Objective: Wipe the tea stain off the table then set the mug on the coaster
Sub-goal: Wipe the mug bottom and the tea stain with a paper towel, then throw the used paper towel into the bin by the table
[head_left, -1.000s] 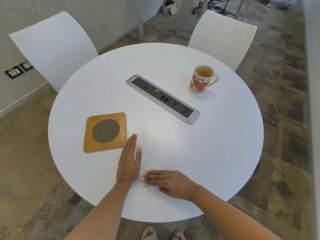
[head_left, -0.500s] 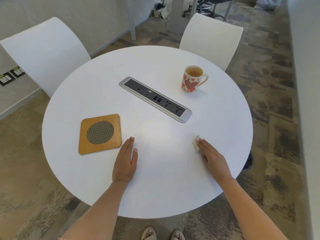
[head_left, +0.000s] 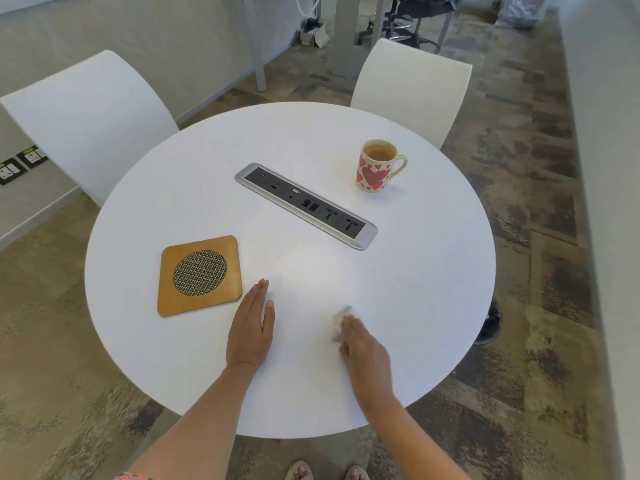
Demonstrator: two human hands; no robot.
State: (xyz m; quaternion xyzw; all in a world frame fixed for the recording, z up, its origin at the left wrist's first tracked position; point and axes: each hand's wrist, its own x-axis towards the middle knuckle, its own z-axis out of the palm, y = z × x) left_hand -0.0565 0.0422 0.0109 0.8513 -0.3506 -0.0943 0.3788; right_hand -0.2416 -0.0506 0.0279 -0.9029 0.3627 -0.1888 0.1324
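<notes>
left hand (head_left: pixel 250 332) flat, right hand (head_left: pixel 362 344) curled

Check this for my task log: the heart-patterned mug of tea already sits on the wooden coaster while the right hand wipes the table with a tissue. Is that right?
Not quite. The head view shows the heart-patterned mug standing on the bare table, beyond the power strip, well apart from the wooden coaster, which has nothing on it. The rest holds: the right hand presses a crumpled tissue to the table.

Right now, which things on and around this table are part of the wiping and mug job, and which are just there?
Part of the job:
tissue under the right hand
heart mug
wooden coaster
table

Just there:
power socket strip
two white chairs
left hand, resting flat
</notes>
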